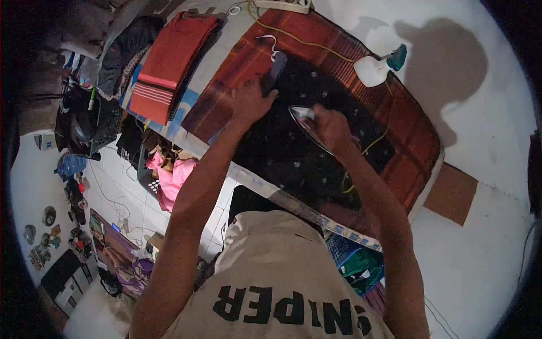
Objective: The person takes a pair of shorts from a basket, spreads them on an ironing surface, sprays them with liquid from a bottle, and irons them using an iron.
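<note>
A black garment (299, 79) with small white motifs lies spread over a red-brown plaid cloth (418, 135) on a table. A white drawstring (275, 46) sticks out at the garment's far left end. My right hand (333, 127) is closed around the handle of a clothes iron (303, 117), whose pointed tip faces left and away from me. The iron is over the middle of the garment. To its left, my left hand (251, 101) rests with fingers apart at the garment's left edge, holding nothing.
A white spray bottle (370, 71) with a green head stands at the far right edge. A yellowish cord (316, 42) runs past it from a power strip (282, 4). Folded red cloth (172, 68) lies left. Below are a basket with pink cloth (175, 181) and a blue basket (339, 248).
</note>
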`<state>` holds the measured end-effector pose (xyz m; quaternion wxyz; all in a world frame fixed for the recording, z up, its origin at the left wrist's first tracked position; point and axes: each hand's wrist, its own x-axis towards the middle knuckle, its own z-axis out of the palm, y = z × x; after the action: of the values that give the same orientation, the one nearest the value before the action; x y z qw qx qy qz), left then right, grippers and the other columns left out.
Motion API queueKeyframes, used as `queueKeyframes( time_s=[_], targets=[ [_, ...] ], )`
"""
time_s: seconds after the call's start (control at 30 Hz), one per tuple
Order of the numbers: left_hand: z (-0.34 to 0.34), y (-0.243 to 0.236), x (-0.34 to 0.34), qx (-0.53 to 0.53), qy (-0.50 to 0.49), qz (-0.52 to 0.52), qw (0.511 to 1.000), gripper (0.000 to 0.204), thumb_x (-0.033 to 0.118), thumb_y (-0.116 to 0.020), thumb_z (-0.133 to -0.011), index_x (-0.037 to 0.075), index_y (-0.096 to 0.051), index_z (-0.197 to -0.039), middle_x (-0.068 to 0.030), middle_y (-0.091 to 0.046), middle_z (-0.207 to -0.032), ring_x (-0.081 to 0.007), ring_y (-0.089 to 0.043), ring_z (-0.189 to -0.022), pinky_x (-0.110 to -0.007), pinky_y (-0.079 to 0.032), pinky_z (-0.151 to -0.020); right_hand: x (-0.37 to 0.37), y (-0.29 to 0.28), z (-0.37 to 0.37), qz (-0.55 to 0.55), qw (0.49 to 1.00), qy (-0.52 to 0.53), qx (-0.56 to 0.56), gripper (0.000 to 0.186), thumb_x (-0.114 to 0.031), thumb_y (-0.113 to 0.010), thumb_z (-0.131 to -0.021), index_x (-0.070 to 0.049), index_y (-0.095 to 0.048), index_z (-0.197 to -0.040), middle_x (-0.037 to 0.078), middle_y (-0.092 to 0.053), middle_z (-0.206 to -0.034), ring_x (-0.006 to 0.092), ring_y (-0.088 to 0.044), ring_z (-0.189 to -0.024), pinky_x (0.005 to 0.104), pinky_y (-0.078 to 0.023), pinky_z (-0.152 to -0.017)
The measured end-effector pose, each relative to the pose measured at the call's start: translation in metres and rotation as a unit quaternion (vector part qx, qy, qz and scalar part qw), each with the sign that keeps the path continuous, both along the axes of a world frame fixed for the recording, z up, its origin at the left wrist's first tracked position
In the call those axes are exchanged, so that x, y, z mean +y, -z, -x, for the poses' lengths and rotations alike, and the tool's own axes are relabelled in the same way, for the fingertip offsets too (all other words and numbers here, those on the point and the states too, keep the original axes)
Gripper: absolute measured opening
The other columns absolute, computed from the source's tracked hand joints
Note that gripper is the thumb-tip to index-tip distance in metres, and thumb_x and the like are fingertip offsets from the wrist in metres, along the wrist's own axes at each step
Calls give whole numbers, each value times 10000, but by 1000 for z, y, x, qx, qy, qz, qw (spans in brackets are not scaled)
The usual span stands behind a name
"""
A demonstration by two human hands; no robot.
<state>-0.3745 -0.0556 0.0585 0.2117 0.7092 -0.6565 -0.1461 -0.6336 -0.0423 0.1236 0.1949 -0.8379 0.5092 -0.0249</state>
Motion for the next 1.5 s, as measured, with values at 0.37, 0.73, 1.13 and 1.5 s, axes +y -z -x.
queueKeyframes(
  time_s=[0.37,0.73,1.13,1.5],
  targets=[
    [21,-6,-51,47,27,-40,998,642,326,-752,-954,47,-505,-1477,-269,-672,-1322,-454,-628,-1261,-625,-461,-1069,-32,-4,26,10,999,-35,10,503,-510,-686,-1006,-11,-647,-1056,246,-726,-841,454,-744,-822,577,-578,-730],
    [11,33,-108,178,66,41,981,780,287,-802,-931,57,-414,-1567,-244,-661,-1401,-442,-613,-1332,-523,-485,-1121,-100,29,27,101,994,-9,-31,467,-460,-693,-1018,1,-632,-1056,213,-671,-781,408,-714,-740,515,-536,-660],
    [-2,13,-128,221,-3,-129,967,618,384,-814,-914,53,-625,-1400,-221,-727,-1297,-395,-702,-1212,-515,-549,-1029,-124,7,-8,27,997,-3,-79,470,-490,-658,-1026,-25,-686,-964,267,-719,-851,463,-732,-810,575,-558,-713],
    [9,34,-131,65,-2,-9,998,574,439,-729,-981,93,-601,-1421,-230,-750,-1179,-453,-723,-1084,-561,-567,-927,-141,13,-28,78,995,1,-59,529,-525,-689,-1000,3,-665,-985,236,-691,-801,457,-717,-773,555,-569,-694]
  ],
)
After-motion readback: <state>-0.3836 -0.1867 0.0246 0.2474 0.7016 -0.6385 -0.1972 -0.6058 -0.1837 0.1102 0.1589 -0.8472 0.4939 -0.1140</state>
